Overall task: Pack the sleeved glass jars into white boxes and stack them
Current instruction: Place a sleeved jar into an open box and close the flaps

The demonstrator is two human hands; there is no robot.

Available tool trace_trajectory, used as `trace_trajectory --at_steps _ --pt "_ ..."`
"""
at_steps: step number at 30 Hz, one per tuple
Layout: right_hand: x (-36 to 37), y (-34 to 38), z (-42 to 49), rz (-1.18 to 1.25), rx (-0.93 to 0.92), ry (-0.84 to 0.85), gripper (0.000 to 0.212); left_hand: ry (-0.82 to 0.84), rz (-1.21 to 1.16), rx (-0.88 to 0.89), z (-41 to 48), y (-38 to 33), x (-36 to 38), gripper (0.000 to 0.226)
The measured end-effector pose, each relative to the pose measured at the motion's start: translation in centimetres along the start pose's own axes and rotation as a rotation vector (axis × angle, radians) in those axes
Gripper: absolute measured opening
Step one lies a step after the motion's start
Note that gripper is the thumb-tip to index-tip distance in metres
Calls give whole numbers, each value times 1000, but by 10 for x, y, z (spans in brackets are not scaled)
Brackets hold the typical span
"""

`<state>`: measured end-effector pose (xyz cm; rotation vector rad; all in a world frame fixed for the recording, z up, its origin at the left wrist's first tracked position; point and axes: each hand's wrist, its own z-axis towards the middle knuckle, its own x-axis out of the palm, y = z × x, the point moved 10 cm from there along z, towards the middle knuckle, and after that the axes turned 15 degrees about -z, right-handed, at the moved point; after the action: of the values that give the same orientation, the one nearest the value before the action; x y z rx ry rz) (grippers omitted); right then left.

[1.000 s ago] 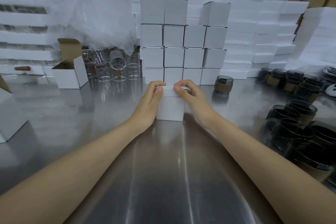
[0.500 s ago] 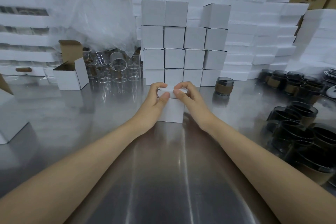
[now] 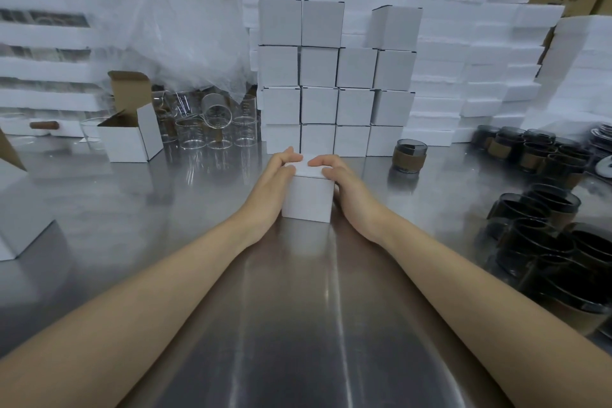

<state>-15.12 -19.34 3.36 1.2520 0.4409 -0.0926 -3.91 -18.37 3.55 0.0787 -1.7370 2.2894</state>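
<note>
Closed white box (image 3: 308,197), one, upright on the steel surface (image 3: 298,325), centre; contents hidden. Left grip (image 3: 270,190) and right grip (image 3: 349,190) flank it, touching both sides, fingers curled over its top edges, grasping it. Far behind: stacked white boxes (image 3: 334,86), fifteen fronts showing, four rows. Far left: open box (image 3: 127,142), one, flap up, interior not discernible. Right: lone sleeved jar (image 3: 410,156), one; clustered sleeved jars (image 3: 546,242), count unclear.

Near me the steel table (image 3: 298,325) gives free passage. Stacked white boxes (image 3: 319,66) block the far side, dark jars (image 3: 543,242) crowd the right, clear glasses (image 3: 217,134) the left.
</note>
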Motion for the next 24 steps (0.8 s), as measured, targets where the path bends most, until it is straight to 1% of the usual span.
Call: trace_trajectory --at_steps 6,9,11,13,15,17,18,20,22,24 --pt "-5 7 0 -30 -33 -32 21 -26 10 -57 2 5 -2 36" --pt "-14 13 0 -181 -77 -103 23 3 35 -47 2 3 1 39" --pt "-19 16 -2 -234 -107 -158 20 -11 40 -36 2 2 0 40" --pt "-23 21 -7 -292 -176 -235 16 -37 38 -24 0 2 -1 41" --pt "-24 23 -13 -363 -248 -290 11 -25 50 -51 0 6 1 54" --pt "-24 19 -13 -401 -272 -295 8 39 130 -92 0 14 6 76" --pt "-24 17 -12 -415 -269 -284 11 74 177 -107 0 18 8 85" --pt "-21 12 -10 -457 -251 -251 25 112 223 -114 0 22 10 94" --pt "-14 13 -9 -529 -266 -213 42 97 244 -81 1 21 8 94" --pt "-7 18 -11 -650 -318 -205 52 45 260 -50 2 19 1 90"
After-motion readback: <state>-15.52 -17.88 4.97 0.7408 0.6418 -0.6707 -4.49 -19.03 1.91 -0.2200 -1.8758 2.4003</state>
